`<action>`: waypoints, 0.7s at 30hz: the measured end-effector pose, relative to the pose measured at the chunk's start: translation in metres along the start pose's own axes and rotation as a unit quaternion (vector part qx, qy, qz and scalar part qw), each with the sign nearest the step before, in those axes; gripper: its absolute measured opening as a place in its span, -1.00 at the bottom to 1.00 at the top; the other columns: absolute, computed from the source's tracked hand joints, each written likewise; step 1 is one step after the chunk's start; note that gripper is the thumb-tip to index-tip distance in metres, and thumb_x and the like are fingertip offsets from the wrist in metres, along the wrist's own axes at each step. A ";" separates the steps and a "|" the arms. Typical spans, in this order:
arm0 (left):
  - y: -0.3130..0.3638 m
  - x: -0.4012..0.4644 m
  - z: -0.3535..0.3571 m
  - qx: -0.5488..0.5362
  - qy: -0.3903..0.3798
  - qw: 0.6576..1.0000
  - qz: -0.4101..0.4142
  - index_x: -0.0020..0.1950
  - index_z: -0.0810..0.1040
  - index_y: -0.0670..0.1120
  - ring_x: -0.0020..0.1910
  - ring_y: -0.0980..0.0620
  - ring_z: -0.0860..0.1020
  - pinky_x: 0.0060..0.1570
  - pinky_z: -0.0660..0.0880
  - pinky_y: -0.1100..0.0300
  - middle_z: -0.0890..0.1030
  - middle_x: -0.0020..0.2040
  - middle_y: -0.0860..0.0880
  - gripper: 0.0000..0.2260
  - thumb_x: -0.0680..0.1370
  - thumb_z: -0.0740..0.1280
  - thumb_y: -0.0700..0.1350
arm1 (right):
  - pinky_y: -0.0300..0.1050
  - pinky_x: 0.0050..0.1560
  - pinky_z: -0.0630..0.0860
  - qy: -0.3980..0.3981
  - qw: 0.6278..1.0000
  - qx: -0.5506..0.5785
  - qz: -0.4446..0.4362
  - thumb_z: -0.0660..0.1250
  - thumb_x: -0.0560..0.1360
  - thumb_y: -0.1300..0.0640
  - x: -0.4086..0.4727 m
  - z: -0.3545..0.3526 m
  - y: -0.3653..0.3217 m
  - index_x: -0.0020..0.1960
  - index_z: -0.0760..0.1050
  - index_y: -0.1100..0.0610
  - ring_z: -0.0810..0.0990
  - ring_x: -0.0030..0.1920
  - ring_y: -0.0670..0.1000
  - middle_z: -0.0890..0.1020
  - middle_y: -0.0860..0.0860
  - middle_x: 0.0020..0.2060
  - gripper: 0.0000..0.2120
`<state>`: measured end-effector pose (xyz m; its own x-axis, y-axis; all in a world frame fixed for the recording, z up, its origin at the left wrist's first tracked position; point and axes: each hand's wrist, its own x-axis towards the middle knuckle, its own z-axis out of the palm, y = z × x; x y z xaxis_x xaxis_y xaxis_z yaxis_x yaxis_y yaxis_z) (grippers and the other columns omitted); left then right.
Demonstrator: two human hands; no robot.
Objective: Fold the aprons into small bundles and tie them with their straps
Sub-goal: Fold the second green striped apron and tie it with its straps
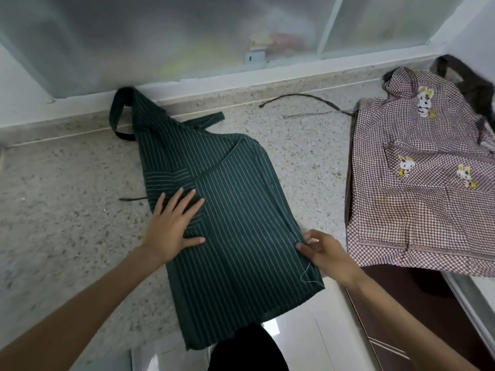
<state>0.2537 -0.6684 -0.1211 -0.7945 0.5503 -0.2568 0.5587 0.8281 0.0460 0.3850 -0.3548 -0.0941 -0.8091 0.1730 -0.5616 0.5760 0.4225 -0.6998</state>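
Right grip: my right hand [328, 254] pinches the right edge of the green striped apron [241, 223], thumb and fingers closed on the cloth near its lower right corner.
Left grip: my left hand [174, 226] lies flat on the left half of the same apron, fingers straight and spread, thumb out to the right, pressing the cloth and clamped on nothing.
Green striped apron: folded lengthwise into a long narrow panel, running from the far left toward me; its near end hangs over the front edge of the worktop [67, 210].
Fold: the right side lies over the middle, its edge forming a diagonal line across the upper part.
Neck loop: dark green loop [117, 116] at the far end, resting against the ledge under the window [241, 30].
Green straps: one strap [210, 119] sticks out to the right near the top; a thin strap end [132, 200] shows on the left, just beyond my left fingers.
Loose thread: pale thread [305, 274] hangs off the edge below my right hand.
Checked apron: brown-and-white checked apron [417, 196] with rabbit patches lies spread flat well to the right, apart from the green one.
Checked apron strap: its thin dark strap [302, 97] trails left across the worktop.
Worktop: speckled stone.
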 end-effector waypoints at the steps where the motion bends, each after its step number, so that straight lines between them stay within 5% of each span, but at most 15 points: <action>1: 0.001 -0.002 0.000 -0.001 0.050 0.999 0.010 0.50 0.20 -0.01 0.49 -0.12 0.14 0.43 -0.08 -0.12 0.16 0.52 -0.05 -0.22 0.38 0.34 0.29 | 0.06 -0.11 0.58 0.017 0.999 -0.027 0.011 0.34 0.52 0.16 -0.003 -0.002 0.004 -0.18 0.43 0.12 0.66 -0.21 0.15 0.68 0.16 -0.22 -0.87; 3: 0.003 -0.020 0.003 -0.035 0.137 0.990 -0.002 0.27 0.50 -0.06 0.27 -0.14 0.45 0.28 0.28 -0.10 0.50 0.28 -0.09 -0.49 0.39 0.44 0.13 | 0.01 -0.18 0.55 0.024 0.993 -0.095 0.060 0.38 0.49 0.11 -0.012 0.003 0.020 -0.18 0.52 0.11 0.61 -0.32 0.08 0.67 0.13 -0.26 -0.89; 5: -0.002 -0.046 0.002 -0.086 0.155 0.982 -0.065 -0.13 0.54 -0.05 -0.16 -0.07 0.56 -0.16 0.48 0.08 0.58 -0.16 -0.03 -0.82 0.46 0.40 0.05 | -0.02 -0.22 0.50 0.026 0.988 -0.113 0.097 0.40 0.47 0.06 -0.022 0.013 0.034 -0.16 0.61 0.16 0.55 -0.39 0.03 0.66 0.10 -0.31 -0.84; 7: -0.007 -0.070 0.003 -0.117 0.073 0.978 -0.156 -0.42 0.38 -0.03 -0.45 0.02 0.47 -0.41 0.41 0.20 0.42 -0.47 0.04 -0.64 0.51 0.32 0.09 | -0.17 -0.32 0.42 0.052 0.981 -0.150 0.107 0.38 0.47 -0.04 -0.032 0.018 0.043 -0.24 0.63 0.12 0.50 -0.43 -0.06 0.59 0.00 -0.44 -0.76; 9: -0.009 -0.091 0.009 -0.153 0.006 0.963 -0.221 -0.53 0.36 -0.06 -0.53 0.04 0.45 -0.45 0.41 0.23 0.39 -0.56 0.02 -0.51 0.52 0.27 0.17 | -0.25 -0.42 0.32 0.090 0.976 -0.176 0.095 0.37 0.47 -0.06 -0.042 0.024 0.048 -0.35 0.58 0.07 0.46 -0.46 -0.10 0.50 -0.06 -0.53 -0.71; 12: -0.005 -0.099 0.015 -0.303 -0.117 0.896 -0.304 -0.25 0.64 -0.20 -0.33 -0.01 0.61 -0.26 0.56 0.18 0.64 -0.31 -0.10 -0.48 0.49 0.25 0.26 | -0.27 -0.44 0.26 0.162 0.971 -0.160 0.079 0.40 0.45 -0.04 -0.051 0.037 0.057 -0.20 0.64 0.14 0.44 -0.44 -0.08 0.50 -0.05 -0.48 -0.76; 15: 0.001 -0.084 0.005 -0.556 -0.131 0.738 -0.359 0.20 0.53 -0.22 0.06 -0.04 0.58 0.07 0.54 0.13 0.60 0.10 -0.14 -0.57 0.50 0.36 0.08 | -0.17 -0.29 0.35 0.157 0.974 -0.130 0.104 0.36 0.49 -0.04 -0.054 0.044 0.056 -0.08 0.59 0.15 0.52 -0.28 -0.01 0.55 -0.02 -0.36 -0.76; 16: 0.004 -0.079 -0.001 -0.593 -0.123 0.709 -0.362 0.27 0.47 -0.22 0.15 -0.04 0.54 0.13 0.50 0.12 0.55 0.20 -0.14 -0.59 0.51 0.37 -0.02 | -0.16 -0.22 0.37 0.154 0.974 -0.131 0.104 0.34 0.51 -0.03 -0.054 0.045 0.054 -0.07 0.58 0.14 0.55 -0.20 0.04 0.55 -0.01 -0.33 -0.77; 19: 0.012 -0.068 -0.005 -0.612 -0.068 0.697 -0.368 0.32 0.42 -0.21 0.21 -0.10 0.50 0.17 0.46 0.07 0.51 0.27 -0.15 -0.68 0.58 0.28 -0.17 | -0.13 -0.11 0.38 0.164 0.972 -0.147 0.079 0.29 0.54 -0.01 -0.060 0.046 0.050 -0.09 0.49 0.09 0.55 -0.05 0.11 0.54 0.00 -0.21 -0.84; 21: 0.013 -0.065 -0.001 -0.580 -0.004 0.729 -0.364 0.26 0.45 -0.22 0.12 -0.17 0.55 0.15 0.50 -0.02 0.56 0.16 -0.20 -0.73 0.59 0.25 -0.16 | -0.11 -0.13 0.37 0.181 0.967 -0.159 0.078 0.26 0.56 0.01 -0.066 0.046 0.054 -0.10 0.44 0.09 0.56 -0.04 0.15 0.58 0.05 -0.16 -0.85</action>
<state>0.3122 -0.6938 -0.1026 -0.7767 -0.0766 -0.6252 -0.5899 0.4364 0.6793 0.4743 -0.3844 -0.1150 -0.7365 0.5319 -0.4180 0.6756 0.6091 -0.4153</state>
